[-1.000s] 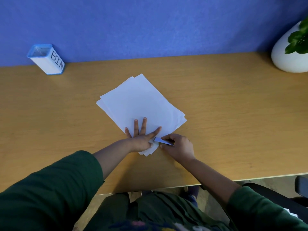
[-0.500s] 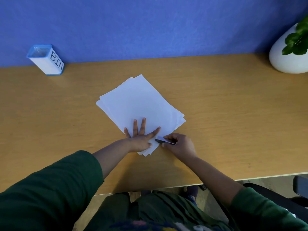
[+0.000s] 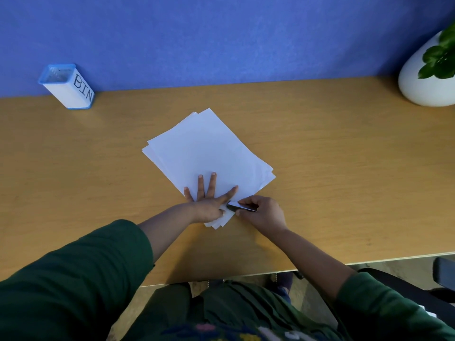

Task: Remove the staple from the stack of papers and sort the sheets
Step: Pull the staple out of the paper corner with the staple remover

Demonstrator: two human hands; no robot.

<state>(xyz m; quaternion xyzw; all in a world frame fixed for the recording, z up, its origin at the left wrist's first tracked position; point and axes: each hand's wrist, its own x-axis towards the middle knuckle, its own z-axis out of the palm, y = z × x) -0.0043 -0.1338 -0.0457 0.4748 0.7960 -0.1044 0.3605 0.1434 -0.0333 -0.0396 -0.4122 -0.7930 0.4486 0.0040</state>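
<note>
A stack of white paper sheets lies fanned and turned diagonally on the wooden desk. My left hand lies flat with fingers spread on the stack's near corner, pressing it down. My right hand grips a thin dark metal staple remover whose tip points left into that corner, just beside my left thumb. The staple itself is too small to make out.
A white container with a blue rim, labelled BIN, stands at the back left against the blue wall. A white pot with a green plant sits at the back right. A dark chair part shows beyond the desk's near edge.
My right hand and the tool have shifted slightly along the near corner of the stack. My left hand stays pressed flat; the sheets have not moved.
</note>
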